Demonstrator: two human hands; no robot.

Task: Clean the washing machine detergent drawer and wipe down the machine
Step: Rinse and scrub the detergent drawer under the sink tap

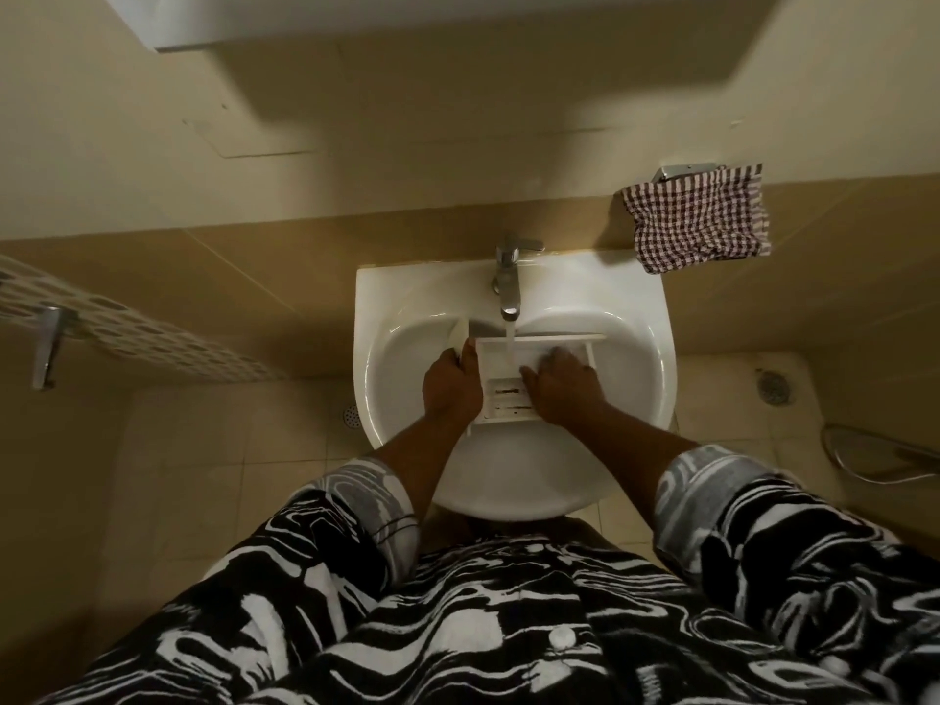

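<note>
- Sleeves (366, 501) of my patterned shirt sit closest, both forearms reaching forward over the sink (386, 297).
- Between my hands lies the detergent drawer (503, 399), low in the bowl, its long axis pointing straight away from me toward the tap (507, 287).
- My left hand (450, 381) grips the drawer's left wall; my right hand (559, 386) reaches into its right compartment, too blurred to tell flat from curled.
- Water (509, 338) lands on the far end; rinsing the near, slotted end means pushing forward, with little room before the bowl's back wall.
- Beyond my right hand hangs a checked cloth (699, 221).
</note>
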